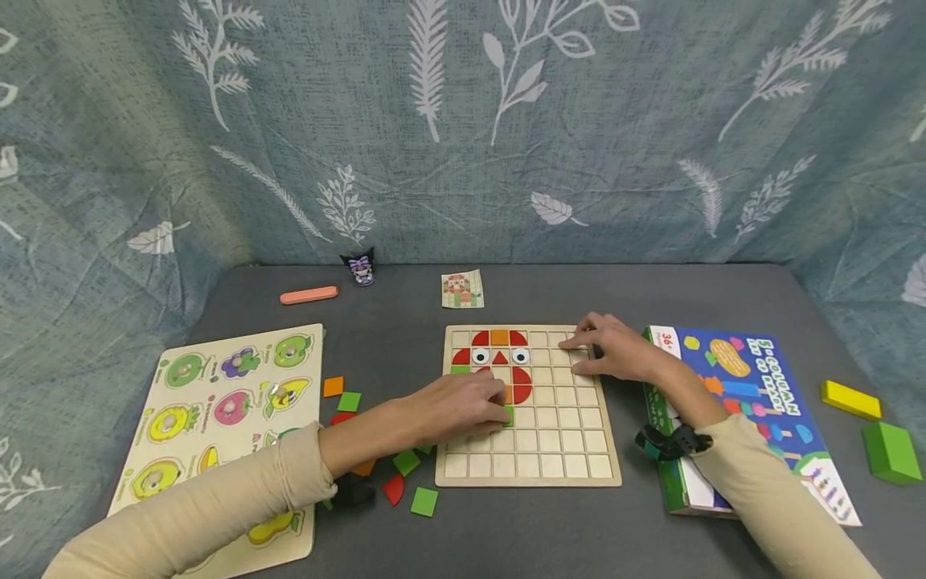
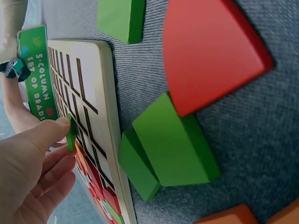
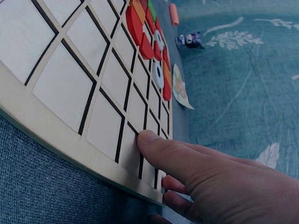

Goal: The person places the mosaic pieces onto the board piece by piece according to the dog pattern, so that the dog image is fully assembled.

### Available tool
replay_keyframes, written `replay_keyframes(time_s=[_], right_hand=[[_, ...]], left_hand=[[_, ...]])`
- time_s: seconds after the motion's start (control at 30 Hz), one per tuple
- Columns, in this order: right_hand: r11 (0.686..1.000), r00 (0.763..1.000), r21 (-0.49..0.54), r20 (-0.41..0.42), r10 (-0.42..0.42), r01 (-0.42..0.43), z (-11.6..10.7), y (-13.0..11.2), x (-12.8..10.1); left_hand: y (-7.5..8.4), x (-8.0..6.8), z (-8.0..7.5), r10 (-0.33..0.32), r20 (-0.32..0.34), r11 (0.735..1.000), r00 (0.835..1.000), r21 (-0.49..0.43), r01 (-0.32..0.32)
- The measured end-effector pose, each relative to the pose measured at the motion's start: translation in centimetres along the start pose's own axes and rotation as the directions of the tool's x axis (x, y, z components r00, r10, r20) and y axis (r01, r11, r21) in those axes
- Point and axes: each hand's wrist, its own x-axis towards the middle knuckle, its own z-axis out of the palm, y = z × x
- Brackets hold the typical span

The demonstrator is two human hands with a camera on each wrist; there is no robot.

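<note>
My left hand point(image 1: 463, 406) pinched a green tile point(image 2: 71, 135) over the grid board point(image 1: 528, 466); my right hand point(image 1: 611, 347), fingers flat, steadied its far corner; a face (red, orange, eyes) point(image 1: 499, 358) filled a few top squares, most remaining bare; loose pieces point(image 1: 405, 482) lay beside.

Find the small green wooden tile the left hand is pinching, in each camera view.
Head view: the small green wooden tile is just left of centre, under the left hand's fingers, over the wooden grid board.
Left wrist view: lower left, seen edge-on, pinched above the board.
Right wrist view: not in it.
Shared landmark: the board's pale squares with dark grooves, and.
</note>
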Motion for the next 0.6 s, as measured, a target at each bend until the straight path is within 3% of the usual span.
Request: replay_keyframes(time_s=[0.23, 0.33, 0.47, 0.6], right_hand=[[1.000, 1.000, 0.000, -0.003, -0.006, 0.006, 0.3, 0.1, 0.1], [1.000, 1.000, 0.002, -0.002, -0.005, 0.005, 0.2, 0.0, 0.1], [1.000, 1.000, -0.003, -0.001, -0.001, 0.001, 0.2, 0.0, 0.1], [1.000, 1.000, -0.001, -0.003, 0.005, -0.005, 0.2, 0.1, 0.1]], left_hand=[[0.5, -0.2, 0.0, -0.029, 0.021, 0.999, 0.999, 0.020, 0.028], [0.6, -1.0, -0.3, -0.066, 0.013, 0.998, 0.998, -0.004, 0.066], [0.4, -3.8, -1.2, -0.164, 0.010, 0.981, 0.986, -0.100, 0.164], [0.1, -7.3, -1.9, -0.297, 0.023, 0.930, 0.955, -0.219, 0.294]])
